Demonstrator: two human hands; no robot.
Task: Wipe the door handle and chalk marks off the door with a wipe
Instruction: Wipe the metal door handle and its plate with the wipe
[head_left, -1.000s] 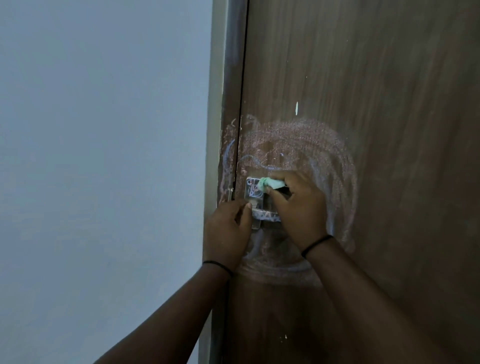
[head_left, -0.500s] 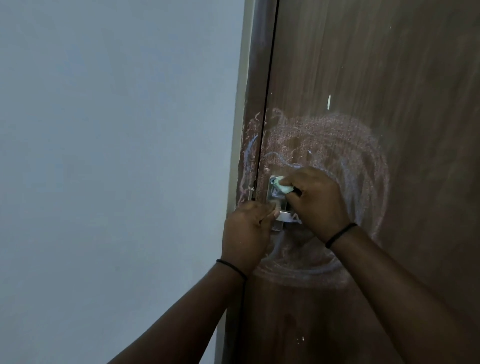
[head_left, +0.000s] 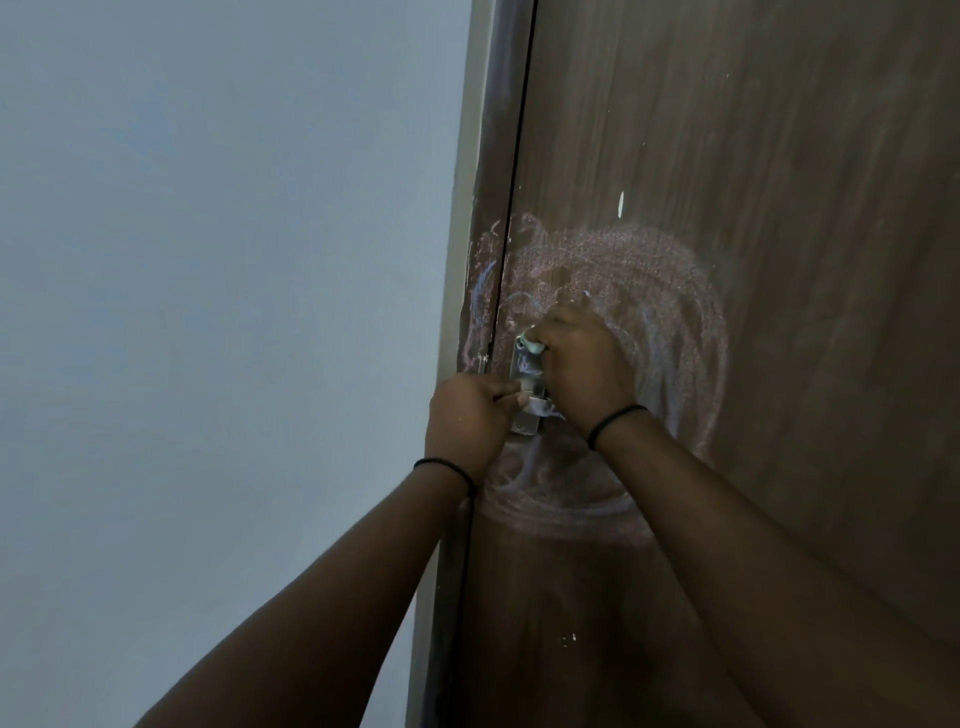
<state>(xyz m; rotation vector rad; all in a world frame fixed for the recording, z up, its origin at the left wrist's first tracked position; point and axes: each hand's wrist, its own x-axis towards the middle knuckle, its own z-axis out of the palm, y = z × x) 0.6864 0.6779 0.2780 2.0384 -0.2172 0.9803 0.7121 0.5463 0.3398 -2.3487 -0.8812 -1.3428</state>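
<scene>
Wall (head_left: 208, 312): plain, pale, left of the frame.
Door (head_left: 779, 182): dark wood, hard and flat; takes firm rubbing.
Chalk marks (head_left: 670, 312): smeared ring around the handle, mostly uncleaned.
Door handle (head_left: 527, 387): rigid metal; my left hand (head_left: 467, 421) is curled on it.
Wipe (head_left: 531, 340): soft, light wad pinched in my right hand (head_left: 582, 371), atop the plate.

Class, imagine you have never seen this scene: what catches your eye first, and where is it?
First, the big ring of smeared pink chalk marks on the brown door. At its left side, the right hand presses a pale green wipe onto the metal door handle, where the left hand rests.
</scene>
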